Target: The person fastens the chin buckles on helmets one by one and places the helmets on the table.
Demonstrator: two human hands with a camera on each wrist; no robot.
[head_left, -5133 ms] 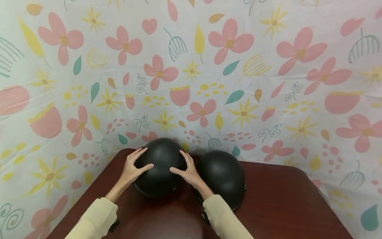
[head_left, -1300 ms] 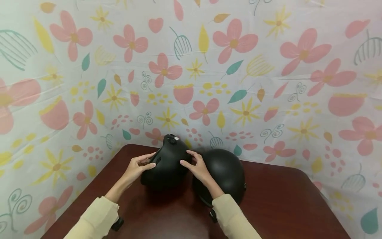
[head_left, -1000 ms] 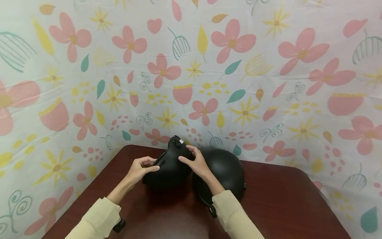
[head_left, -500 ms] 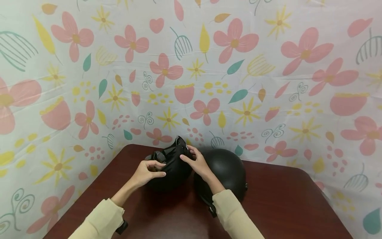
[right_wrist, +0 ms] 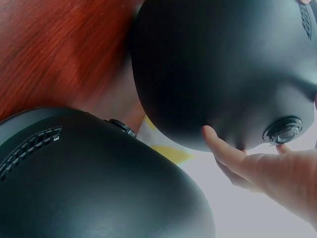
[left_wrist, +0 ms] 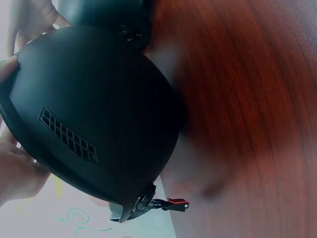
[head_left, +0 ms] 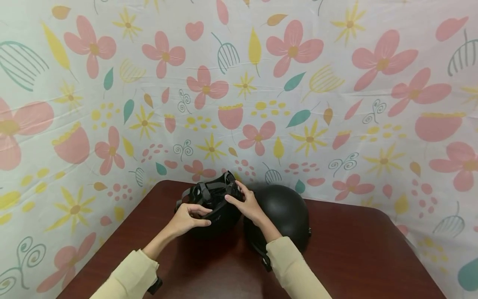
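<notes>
Left grip (head_left: 188,219) is pinching one tilted black helmet (head_left: 216,198) at its six-o'clock edge while right grip (head_left: 247,204) is holding its two-o'clock side, near eleven o'clock of the table (head_left: 354,245), so pressing evenly from both sides is probably helping against slipping.

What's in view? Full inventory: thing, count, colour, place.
Hard-shell helmet, tilted opening-up: 1, matte black, between both hands
Inner straps and padding: count unclear, black, inside that helmet
Dome-up hard-shell helmet: 1, matte black, table, beside the right hand
Glossy wood-grain table: 1, red-brown, under the helmets
Flower-printed sheet: count unclear, white/pink/yellow/teal, behind table
Bare hands: 2, left and right, on tilted helmet's rim
Long sleeves: 2, cream, forearms
</notes>
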